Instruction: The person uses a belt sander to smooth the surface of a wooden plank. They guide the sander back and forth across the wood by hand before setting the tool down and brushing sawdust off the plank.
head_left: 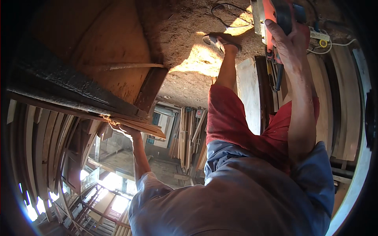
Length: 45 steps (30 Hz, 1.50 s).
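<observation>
Grip of the right hand [290,51] at upper right: saw it clamped round a red power tool [282,16], thumb laid against its side, held over the brown floor [181,31] and partly out of view. Just beside the tool, noted a white cable [343,44] and a yellow round piece [323,43]. Well apart, at left, found the left hand [126,130] touching thin reddish-brown boards [143,128]; could not tell a full grasp from a mere resting touch. Beside those boards, saw a long dark beam [75,86] running off leftward. Farther out, noted a sandalled foot [226,42] near sunlit patches, and a looped black cable [226,4] beyond. At far left, glimpsed rows of long planks [41,145]; at far right, more pale planks [342,98]; between, bundled timber strips [185,133].
</observation>
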Tool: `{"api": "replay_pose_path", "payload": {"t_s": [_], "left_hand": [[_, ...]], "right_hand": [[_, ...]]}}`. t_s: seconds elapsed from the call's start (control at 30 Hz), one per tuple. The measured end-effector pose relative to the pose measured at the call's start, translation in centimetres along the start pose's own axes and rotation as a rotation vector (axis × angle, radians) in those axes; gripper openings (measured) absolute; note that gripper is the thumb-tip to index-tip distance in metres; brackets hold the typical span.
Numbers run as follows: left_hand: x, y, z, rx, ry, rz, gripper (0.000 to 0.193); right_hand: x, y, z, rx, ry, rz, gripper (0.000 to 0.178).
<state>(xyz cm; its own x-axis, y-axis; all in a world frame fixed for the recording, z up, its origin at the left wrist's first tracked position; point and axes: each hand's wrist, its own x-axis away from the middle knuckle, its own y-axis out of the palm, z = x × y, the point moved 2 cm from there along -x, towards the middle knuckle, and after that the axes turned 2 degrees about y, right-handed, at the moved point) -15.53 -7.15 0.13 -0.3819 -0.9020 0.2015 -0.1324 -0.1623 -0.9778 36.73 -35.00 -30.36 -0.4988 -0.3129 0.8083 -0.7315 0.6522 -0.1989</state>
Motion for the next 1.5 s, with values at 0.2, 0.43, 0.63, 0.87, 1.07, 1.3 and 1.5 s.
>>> {"api": "replay_pose_path", "payload": {"t_s": [0.2,0.43,0.63,0.87,1.07,1.3,1.5], "left_hand": [[0.4,-0.8,-1.1,-0.092,0.066,-0.045,0.076],[0.9,-0.6,-4.7,-0.237,0.230,-0.106,0.078],[1.9,-0.3,-6.7,-0.322,0.323,-0.121,0.073],[1.7,1.8,-3.8,0.043,-0.161,-0.031,0.077],[-1.1,0.8,4.0,-0.137,-0.140,0.126,0.077],[-0.5,0.7,1.4,0.059,-0.262,0.129,0.082],[-0.3,-0.5,0.5,0.169,-0.307,0.151,0.091]], "right_hand": [[-1.7,-1.5,-0.1,-0.273,0.007,-0.003,0.042],[-3.0,1.1,-1.5,-0.284,0.172,0.286,0.034],[-1.1,-0.7,-3.6,-0.430,0.165,-0.186,0.053],[-1.8,3.9,1.0,-0.068,-0.021,-0.073,0.075],[-0.6,7.8,1.1,0.015,-0.123,-0.179,0.072],[6.8,13.4,2.3,1.355,-0.876,0.104,0.068],[19.2,18.6,-3.3,1.459,-1.306,-0.253,0.036]]}}
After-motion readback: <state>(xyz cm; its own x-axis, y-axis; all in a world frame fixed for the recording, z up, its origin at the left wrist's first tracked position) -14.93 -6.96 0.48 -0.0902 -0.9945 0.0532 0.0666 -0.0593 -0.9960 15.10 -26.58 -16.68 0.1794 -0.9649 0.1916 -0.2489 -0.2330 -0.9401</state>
